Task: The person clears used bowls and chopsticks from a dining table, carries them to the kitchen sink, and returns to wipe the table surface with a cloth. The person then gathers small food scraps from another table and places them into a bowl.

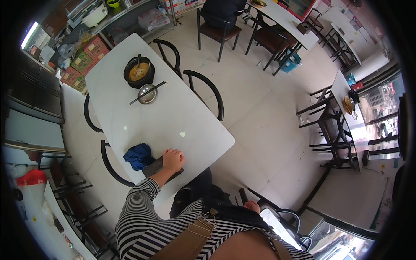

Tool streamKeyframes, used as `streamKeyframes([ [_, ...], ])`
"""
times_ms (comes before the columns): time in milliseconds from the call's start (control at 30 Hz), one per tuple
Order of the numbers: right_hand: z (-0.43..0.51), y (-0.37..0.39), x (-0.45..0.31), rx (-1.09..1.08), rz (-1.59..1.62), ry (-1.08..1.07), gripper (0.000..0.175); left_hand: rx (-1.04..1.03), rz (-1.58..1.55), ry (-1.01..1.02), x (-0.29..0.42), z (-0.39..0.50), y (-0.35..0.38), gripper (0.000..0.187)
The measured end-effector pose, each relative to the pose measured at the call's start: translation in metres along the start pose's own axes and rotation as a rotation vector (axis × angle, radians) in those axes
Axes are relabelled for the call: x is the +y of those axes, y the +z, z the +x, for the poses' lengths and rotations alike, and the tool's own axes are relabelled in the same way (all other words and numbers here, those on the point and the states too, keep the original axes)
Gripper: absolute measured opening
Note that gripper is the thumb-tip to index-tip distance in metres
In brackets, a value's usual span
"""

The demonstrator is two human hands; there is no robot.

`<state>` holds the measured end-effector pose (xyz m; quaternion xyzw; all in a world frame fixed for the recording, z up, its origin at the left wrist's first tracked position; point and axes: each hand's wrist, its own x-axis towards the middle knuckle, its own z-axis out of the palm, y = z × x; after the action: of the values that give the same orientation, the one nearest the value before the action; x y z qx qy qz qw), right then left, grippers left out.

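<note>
My left hand (173, 160) rests at the near end of the white table (162, 123), over a dark box (152, 168); its fingers are curled and their undersides are hidden. Just left of the box lies a crumpled blue cloth (139, 156). My right hand (252, 206) hangs low by my side, partly seen, and its fingers are too hidden to read. Towards the table's far end stands a black bowl (139, 72) of orange-brown soup with a black spoon in it. Beside it is a small metal bowl (148, 94) with dark chopsticks (159, 85) lying across it.
Black-framed chairs (208, 87) stand along both long sides of the table. A seated person (224, 11) is at the far table (286, 22). A blue bin (290, 63) stands under it. Another table with bowls (348, 105) is at right. Cardboard boxes (81, 63) are stacked at upper left.
</note>
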<state>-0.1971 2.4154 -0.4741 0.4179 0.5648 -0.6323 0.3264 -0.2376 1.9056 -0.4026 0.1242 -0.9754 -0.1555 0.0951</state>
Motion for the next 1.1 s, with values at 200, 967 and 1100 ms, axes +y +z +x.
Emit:
streamKeyframes([
  [200,0.02,-0.044,-0.022,0.172,0.091,-0.075,0.026,-0.082,0.139,0.099,0.007,0.002,-0.001,0.015],
  [967,0.204,-0.242,-0.104,0.501,0.373,0.075,0.006,-0.676,-0.391,0.051,0.683,0.407,0.336,0.029],
  [1100,0.234,-0.378,-0.188,0.53,0.551,0.104,0.012,-0.853,-0.197,0.053,0.714,0.412,0.4,0.035],
])
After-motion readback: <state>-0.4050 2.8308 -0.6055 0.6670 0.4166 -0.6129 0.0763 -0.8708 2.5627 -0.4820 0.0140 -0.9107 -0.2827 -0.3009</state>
